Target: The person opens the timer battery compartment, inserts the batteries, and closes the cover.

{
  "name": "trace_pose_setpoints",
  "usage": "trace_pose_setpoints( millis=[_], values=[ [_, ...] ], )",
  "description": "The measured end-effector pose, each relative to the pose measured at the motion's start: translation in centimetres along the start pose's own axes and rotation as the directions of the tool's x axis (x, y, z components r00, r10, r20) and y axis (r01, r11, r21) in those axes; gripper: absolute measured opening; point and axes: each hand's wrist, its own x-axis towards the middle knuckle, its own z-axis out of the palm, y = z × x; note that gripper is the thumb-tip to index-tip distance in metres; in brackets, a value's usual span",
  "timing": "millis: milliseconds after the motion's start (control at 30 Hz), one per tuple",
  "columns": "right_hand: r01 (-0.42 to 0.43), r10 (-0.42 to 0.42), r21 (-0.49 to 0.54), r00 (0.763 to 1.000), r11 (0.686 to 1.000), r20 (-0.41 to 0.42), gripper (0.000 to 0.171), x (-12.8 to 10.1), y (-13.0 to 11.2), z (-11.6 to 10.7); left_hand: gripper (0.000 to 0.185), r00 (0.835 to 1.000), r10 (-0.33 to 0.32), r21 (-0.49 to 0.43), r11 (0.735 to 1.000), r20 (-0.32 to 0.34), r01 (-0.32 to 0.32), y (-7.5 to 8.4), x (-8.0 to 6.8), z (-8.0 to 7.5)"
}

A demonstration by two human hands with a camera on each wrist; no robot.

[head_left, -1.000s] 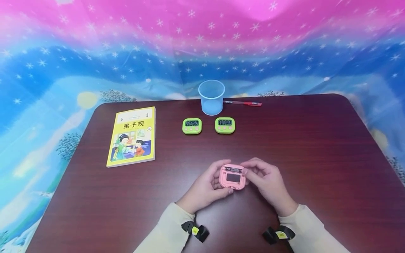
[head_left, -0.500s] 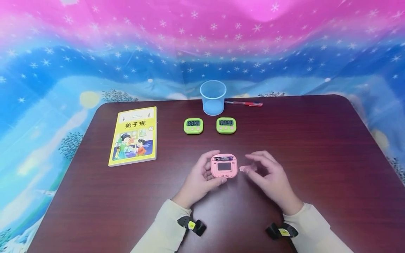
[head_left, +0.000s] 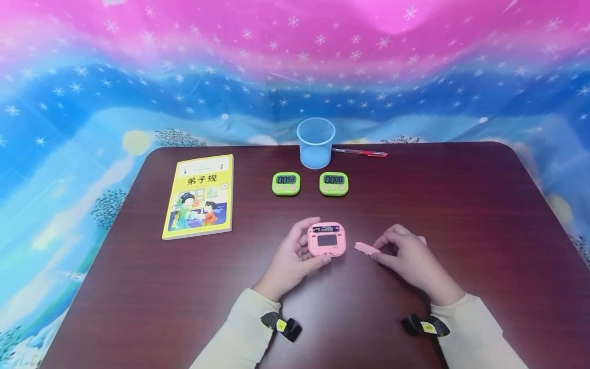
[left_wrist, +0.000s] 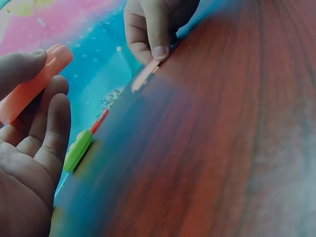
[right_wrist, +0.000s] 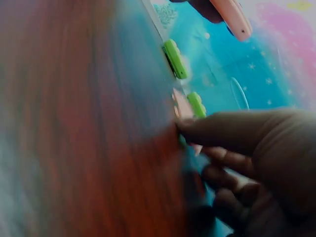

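My left hand (head_left: 295,256) grips the pink timer (head_left: 327,239), back up. Just right of it my right hand (head_left: 407,256) pinches the pink cover (head_left: 366,248), lengthwise left-right, on the surface (head_left: 461,215).

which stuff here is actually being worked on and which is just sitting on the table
In hand:
- pink timer, back up with its compartment open, held by the left hand
- small pink cover, pinched by the right hand against the table

Lying about:
- two green timers
- yellow book
- clear cup
- red pen
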Motion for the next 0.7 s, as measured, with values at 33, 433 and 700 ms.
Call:
trace_pose_setpoints(
  millis=[33, 433, 700],
  values=[
    [-0.005, 0.005, 0.027, 1.000, 1.000, 0.001, 0.015, 0.0, 0.1, 0.0, 0.080, 1.000, -0.004, -0.002, 1.000, 0.000, 0.004, -0.1, 0.0, 0.1],
    [-0.032, 0.108, 0.463, 0.984, 0.886, -0.138, 0.014, -0.6, -2.0, -0.1, 0.080, 0.994, -0.048, -0.105, 0.993, 0.097, 0.058, -0.7, -0.2, 1.5],
    [0.044, 0.034, 0.530, 0.990, 0.847, -0.136, 0.015, -0.7, -3.2, 0.5, 0.073, 0.986, -0.046, -0.117, 0.991, 0.158, 0.065, -1.0, -0.4, 2.3]
  ],
)
